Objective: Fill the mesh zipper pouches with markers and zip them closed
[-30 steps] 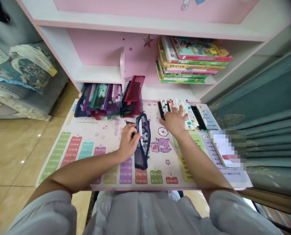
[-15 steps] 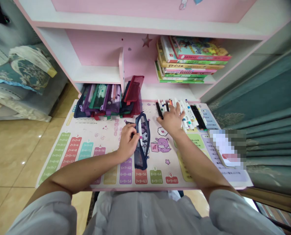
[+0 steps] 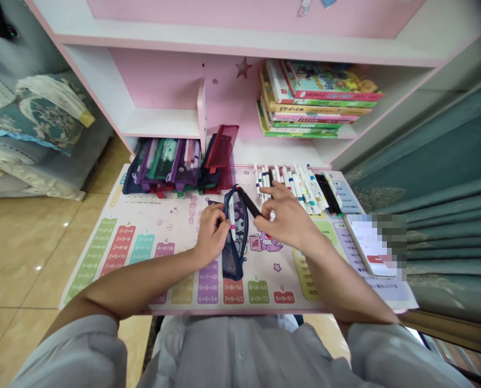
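Note:
My left hand pinches the left edge of a dark blue mesh zipper pouch, which lies unzipped on the desk. Inside the pouch shows a white marker with a pink-purple band. Between the thumb and fingers of my right hand is a black marker, its far end pointing up and left over the pouch's upper right edge. A row of white markers lies behind my right hand, with a few black ones at its right side.
Filled mesh pouches in purple, green and blue lie at the back left, beside red mesh pouches. Stacked books sit on the shelf. A phone rests at the desk's right edge. Printed multiplication tables cover the desk mat.
My right hand has taken a black marker from the row and brought it left and nearer to me, to the pouch. My left hand stays on the pouch.

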{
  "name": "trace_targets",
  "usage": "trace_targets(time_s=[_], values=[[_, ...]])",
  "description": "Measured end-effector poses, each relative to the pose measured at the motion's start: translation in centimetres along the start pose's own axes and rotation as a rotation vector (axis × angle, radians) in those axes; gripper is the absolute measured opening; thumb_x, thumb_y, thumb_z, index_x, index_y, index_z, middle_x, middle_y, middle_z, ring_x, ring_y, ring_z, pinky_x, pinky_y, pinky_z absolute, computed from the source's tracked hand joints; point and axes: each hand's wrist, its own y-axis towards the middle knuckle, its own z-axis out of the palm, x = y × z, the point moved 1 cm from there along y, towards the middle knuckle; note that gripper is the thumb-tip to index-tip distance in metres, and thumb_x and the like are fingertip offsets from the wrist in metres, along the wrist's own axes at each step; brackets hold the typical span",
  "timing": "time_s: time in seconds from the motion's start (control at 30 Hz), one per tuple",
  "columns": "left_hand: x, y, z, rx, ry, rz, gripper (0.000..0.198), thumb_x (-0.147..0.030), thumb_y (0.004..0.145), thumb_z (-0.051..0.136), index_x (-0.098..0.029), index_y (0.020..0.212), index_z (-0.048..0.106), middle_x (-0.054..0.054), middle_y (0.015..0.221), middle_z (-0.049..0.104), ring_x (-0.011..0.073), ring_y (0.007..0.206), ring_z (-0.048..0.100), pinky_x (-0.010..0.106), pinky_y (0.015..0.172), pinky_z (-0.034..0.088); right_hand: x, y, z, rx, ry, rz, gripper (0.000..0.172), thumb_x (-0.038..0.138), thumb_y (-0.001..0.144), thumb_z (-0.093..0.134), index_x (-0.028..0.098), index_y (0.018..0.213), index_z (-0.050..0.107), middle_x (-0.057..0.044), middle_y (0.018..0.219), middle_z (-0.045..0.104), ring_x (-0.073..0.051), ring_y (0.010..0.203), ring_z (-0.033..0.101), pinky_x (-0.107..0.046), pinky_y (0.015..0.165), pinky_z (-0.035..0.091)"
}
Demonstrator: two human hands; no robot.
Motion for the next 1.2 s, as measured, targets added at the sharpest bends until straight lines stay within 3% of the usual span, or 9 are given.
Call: trace_targets(time_s=[0.23,0.53,0.93,1.07,1.2], values=[[0.4,0.0,0.1,-0.002,0.017,0.028,0.012,-0.023,0.080,0.052,-0.023,0.070,0.047,0.009,0.113,0.064,0.0274,0.124,0.052,0.047,0.104,0.037,0.8,-0.5,0.6,0.159,-0.091,-0.044,0.026,0.024,0.070,0.065,0.018,0.047,0.055,-0.013,0.142,0.058,-0.041,0.146,0.031,-0.062,0.113,0.029],[0.7,0.0,0.2,-0.007,0.010,0.036,0.010,-0.023,0.080,0.052,-0.024,0.071,0.047,0.008,0.115,0.063,0.0266,0.122,0.052,0.047,0.106,0.036,0.8,0.4,4.9,0.157,-0.152,-0.061,0.027,0.037,0.081,0.062,0.017,0.067,0.073,-0.018,0.144,0.054,-0.042,0.149,0.024,-0.070,0.112,0.024],[0.4,0.2,0.0,0.018,0.050,0.000,0.011,-0.024,0.080,0.053,-0.024,0.070,0.046,0.008,0.111,0.064,0.0267,0.123,0.052,0.048,0.109,0.036,0.7,0.4,6.9,0.185,-0.189,-0.074,0.026,0.036,0.087,0.061,0.018,0.078,0.078,-0.017,0.149,0.049,-0.044,0.150,0.021,-0.072,0.111,0.025],[0.5,0.1,0.0,0.008,0.005,-0.014,0.012,-0.023,0.079,0.053,-0.023,0.069,0.047,0.008,0.114,0.064,0.0266,0.124,0.052,0.046,0.108,0.037,0.2,0.6,6.4,0.086,-0.126,-0.079,0.023,0.034,0.087,0.061,0.020,0.080,0.077,-0.014,0.146,0.053,-0.041,0.150,0.024,-0.068,0.114,0.026],[0.8,0.0,0.2,-0.006,-0.116,-0.068,0.014,-0.025,0.084,0.050,-0.023,0.071,0.045,0.006,0.115,0.065,0.0241,0.115,0.057,0.041,0.100,0.043,-1.7,2.1,5.1,-0.206,-0.043,-0.066,0.021,0.034,0.085,0.060,0.021,0.079,0.076,-0.013,0.141,0.056,-0.037,0.147,0.030,-0.063,0.115,0.030]])
